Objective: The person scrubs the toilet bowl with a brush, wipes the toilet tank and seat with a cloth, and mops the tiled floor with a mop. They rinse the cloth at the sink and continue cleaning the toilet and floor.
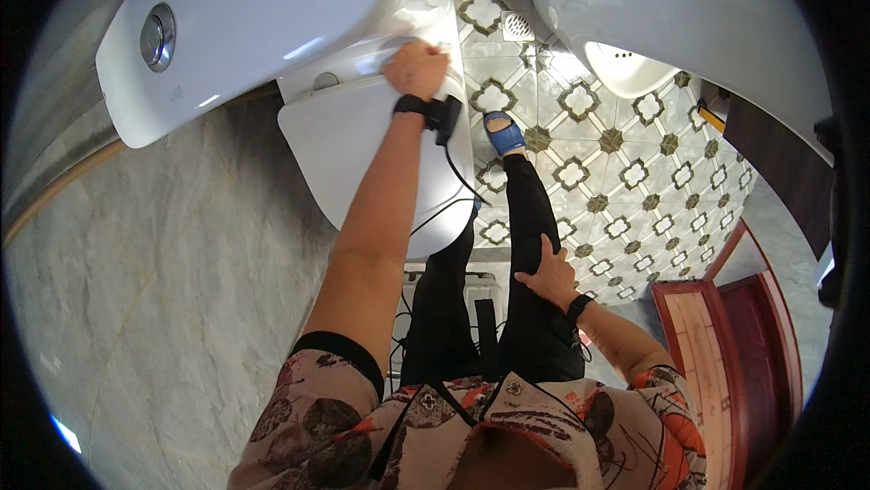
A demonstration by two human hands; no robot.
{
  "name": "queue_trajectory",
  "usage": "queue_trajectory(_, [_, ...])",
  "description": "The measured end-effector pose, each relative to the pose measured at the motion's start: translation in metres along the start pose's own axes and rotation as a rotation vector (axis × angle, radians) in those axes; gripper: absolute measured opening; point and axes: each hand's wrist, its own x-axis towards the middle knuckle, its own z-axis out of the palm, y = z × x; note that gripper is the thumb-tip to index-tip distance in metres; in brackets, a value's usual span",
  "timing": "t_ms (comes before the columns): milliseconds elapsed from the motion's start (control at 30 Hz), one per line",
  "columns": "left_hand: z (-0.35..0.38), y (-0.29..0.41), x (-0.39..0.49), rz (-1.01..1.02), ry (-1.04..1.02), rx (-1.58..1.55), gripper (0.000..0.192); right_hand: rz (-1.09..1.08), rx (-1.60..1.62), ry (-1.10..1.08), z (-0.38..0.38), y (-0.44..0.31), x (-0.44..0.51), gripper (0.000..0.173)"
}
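Observation:
My left hand (418, 69) is bent into a loose fist at the rear of the toilet, by the hinge end of the lowered white lid (353, 143); whether its fingers hold anything cannot be made out. A black strap with a box and a cable is on that wrist. Beyond, at the upper left, is the white cistern (258, 21) with a round chrome flush button (158, 37). My right hand (550, 276) rests on my black-trousered leg with its fingers apart, holding nothing; a dark band circles its wrist. One foot wears a blue slipper (504, 134).
A square floor drain (518, 26) lies in the patterned tiles. The large white fixture (680, 8) juts in at upper right, over a smaller white basin (629, 72). A yellow-and-black object (711, 116) lies near a dark panel. A red door frame (720, 347) stands lower right; marbled wall left.

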Motion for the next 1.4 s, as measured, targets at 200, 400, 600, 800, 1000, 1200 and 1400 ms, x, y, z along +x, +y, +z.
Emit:
queue_trajectory(200, [-0.005, -0.014, -0.009, 0.275, 0.368, 0.012, 0.015, 0.027, -0.014, -0.007, 0.002, 0.003, 0.001, 0.116])
queue_trajectory(400, [-0.024, -0.049, 0.007, 0.21, 0.171, 0.137, 0.017, 0.012, -0.034, 0.002, 0.001, 0.005, 0.003, 0.118])
queue_trajectory(600, [-0.025, -0.029, 0.01, 0.125, 0.052, 0.078, 0.024, -0.005, -0.031, 0.034, -0.002, 0.002, 0.003, 0.118])
queue_trajectory(800, [-0.012, -0.026, 0.009, 0.046, 0.097, 0.04, 0.03, -0.007, -0.036, 0.022, -0.004, -0.001, 0.002, 0.118])
queue_trajectory(1000, [0.005, -0.006, -0.003, 0.15, 0.122, 0.021, 0.018, 0.004, -0.043, 0.012, -0.006, 0.0, 0.002, 0.117])
queue_trajectory(1200, [0.036, 0.04, -0.039, 0.554, 0.112, 0.136, 0.013, -0.019, -0.07, 0.053, 0.001, 0.005, 0.002, 0.116])
queue_trajectory(1400, [0.023, 0.034, -0.074, 0.679, 0.233, -0.624, 0.006, 0.001, -0.083, 0.046, 0.0, 0.005, 0.006, 0.115])
